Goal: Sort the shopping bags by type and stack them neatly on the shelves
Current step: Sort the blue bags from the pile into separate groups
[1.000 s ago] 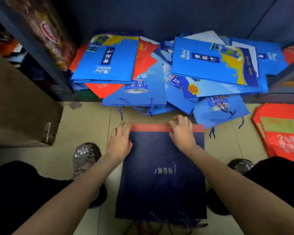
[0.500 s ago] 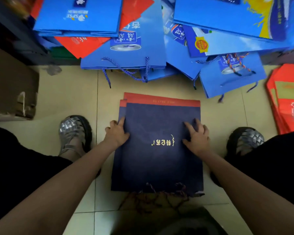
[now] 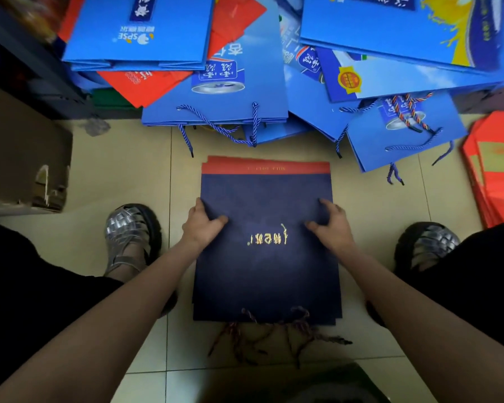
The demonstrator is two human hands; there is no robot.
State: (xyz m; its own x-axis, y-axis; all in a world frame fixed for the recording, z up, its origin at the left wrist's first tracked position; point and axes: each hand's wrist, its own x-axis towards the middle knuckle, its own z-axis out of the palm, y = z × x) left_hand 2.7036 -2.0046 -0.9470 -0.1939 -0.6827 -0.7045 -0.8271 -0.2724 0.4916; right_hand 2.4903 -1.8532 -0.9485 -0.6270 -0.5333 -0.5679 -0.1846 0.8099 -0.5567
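Observation:
A stack of flat dark navy bags [image 3: 266,266] with a red top band and gold lettering lies on the tiled floor between my feet, rope handles trailing toward me. My left hand [image 3: 201,223] grips the stack's left edge, thumb on top and fingers curled round the side. My right hand [image 3: 330,223] grips the right edge the same way. Beyond the stack, a jumble of bright blue bags [image 3: 216,91] and red bags [image 3: 146,82] spills off the low shelf.
A cardboard box [image 3: 24,164] stands at the left, under a dark shelf upright [image 3: 26,62]. A pile of red-orange bags [image 3: 498,170] lies on the floor at the right. My feet in silver sandals [image 3: 128,234] flank the navy stack.
My hands slid from the stack's far red edge to its two side edges and now grip them. My head tilted further down, so the stack sits in the middle of the view.

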